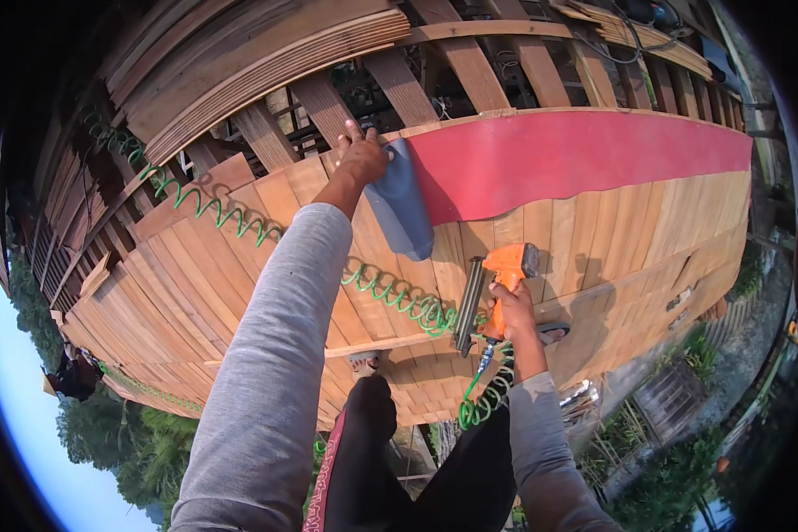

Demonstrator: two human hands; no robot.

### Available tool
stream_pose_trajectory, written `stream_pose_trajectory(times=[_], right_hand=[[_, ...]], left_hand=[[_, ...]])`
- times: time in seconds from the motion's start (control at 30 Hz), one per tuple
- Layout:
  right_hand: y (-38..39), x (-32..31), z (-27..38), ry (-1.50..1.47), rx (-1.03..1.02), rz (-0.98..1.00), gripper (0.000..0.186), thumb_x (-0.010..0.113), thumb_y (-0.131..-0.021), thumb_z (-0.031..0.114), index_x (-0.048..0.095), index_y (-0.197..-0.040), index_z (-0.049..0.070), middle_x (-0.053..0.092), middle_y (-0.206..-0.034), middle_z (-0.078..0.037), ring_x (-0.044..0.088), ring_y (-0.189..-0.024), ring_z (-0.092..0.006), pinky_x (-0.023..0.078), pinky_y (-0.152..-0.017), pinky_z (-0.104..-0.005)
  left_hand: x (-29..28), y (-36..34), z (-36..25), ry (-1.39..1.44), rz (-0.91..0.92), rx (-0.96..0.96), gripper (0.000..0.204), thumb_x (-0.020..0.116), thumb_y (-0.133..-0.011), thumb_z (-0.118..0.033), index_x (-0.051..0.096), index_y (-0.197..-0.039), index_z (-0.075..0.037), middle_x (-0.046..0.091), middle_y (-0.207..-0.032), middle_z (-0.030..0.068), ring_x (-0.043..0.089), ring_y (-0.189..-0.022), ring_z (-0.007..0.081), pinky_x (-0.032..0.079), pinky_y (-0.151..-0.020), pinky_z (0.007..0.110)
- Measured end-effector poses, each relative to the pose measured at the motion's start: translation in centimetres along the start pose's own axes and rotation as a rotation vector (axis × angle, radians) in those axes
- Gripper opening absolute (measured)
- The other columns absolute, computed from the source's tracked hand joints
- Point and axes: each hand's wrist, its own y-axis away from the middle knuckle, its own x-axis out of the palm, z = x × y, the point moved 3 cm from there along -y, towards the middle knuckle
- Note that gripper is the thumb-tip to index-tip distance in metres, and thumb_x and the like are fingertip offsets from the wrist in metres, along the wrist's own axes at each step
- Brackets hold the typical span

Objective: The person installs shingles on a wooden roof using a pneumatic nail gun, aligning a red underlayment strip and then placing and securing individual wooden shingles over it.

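My left hand reaches to the top edge of the wooden boards, fingers spread, its thumb side against a grey-blue roll at the end of a red sheet. My right hand grips an orange nail gun with a long dark magazine, held over the boards. A coiled green hose hangs from the gun's metal fitting, and more green coils lie across the boards on the left.
Stacked planks and open slats lie beyond the boarded surface. My feet in sandals stand on its lower part. A person in a hat is at the far left. Trees and ground lie below the boards' edges.
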Motion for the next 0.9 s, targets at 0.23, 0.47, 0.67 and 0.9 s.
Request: stream_pose_trajectory(times=[0.23,0.47,0.67,0.9], right_hand=[[1.5,10.4,-7.9,-0.658,-0.136,0.021,0.022,0.064,-0.101,0.008,0.059,-0.122,0.008,0.068,-0.119,-0.010,0.059,-0.070,-0.0163,0.055,-0.060,-0.0328],[2.8,15.8,-5.4,-0.517,-0.192,-0.042,0.039,0.067,-0.094,0.006,0.056,-0.132,0.005,0.068,-0.111,-0.007,0.057,-0.063,-0.0142,0.051,-0.055,-0.0328],[1.2,16.2,-5.7,-0.334,-0.214,-0.028,0.022,0.066,-0.095,0.006,0.060,-0.115,0.003,0.066,-0.097,-0.006,0.060,-0.064,-0.0151,0.051,-0.054,-0.0318],[1.4,15.9,-4.9,-0.388,-0.060,-0.115,0.027,0.068,-0.096,0.005,0.051,-0.117,0.009,0.058,-0.097,-0.005,0.063,-0.068,-0.0165,0.052,-0.054,-0.0312]], left_hand=[[-2.9,1.4,-1.9,0.155,0.127,0.293,0.082,0.033,-0.105,-0.069,0.055,-0.149,-0.003,0.026,-0.170,0.0240,0.018,-0.157,0.0481,0.017,-0.129,0.056],[-1.9,2.1,2.4,0.378,0.102,0.360,0.107,0.038,-0.087,-0.092,0.063,-0.144,-0.005,0.030,-0.167,0.0268,0.010,-0.160,0.0454,0.004,-0.129,0.060],[-3.1,2.8,0.6,0.216,0.101,0.197,0.114,0.045,-0.081,-0.095,0.053,-0.153,-0.008,0.028,-0.170,0.0209,0.013,-0.160,0.0412,0.021,-0.129,0.054],[0.9,12.1,16.0,1.970,-0.043,0.402,0.054,0.054,-0.108,-0.049,0.065,-0.124,0.002,0.064,-0.140,0.0202,0.062,-0.131,0.0330,0.050,-0.111,0.043]])
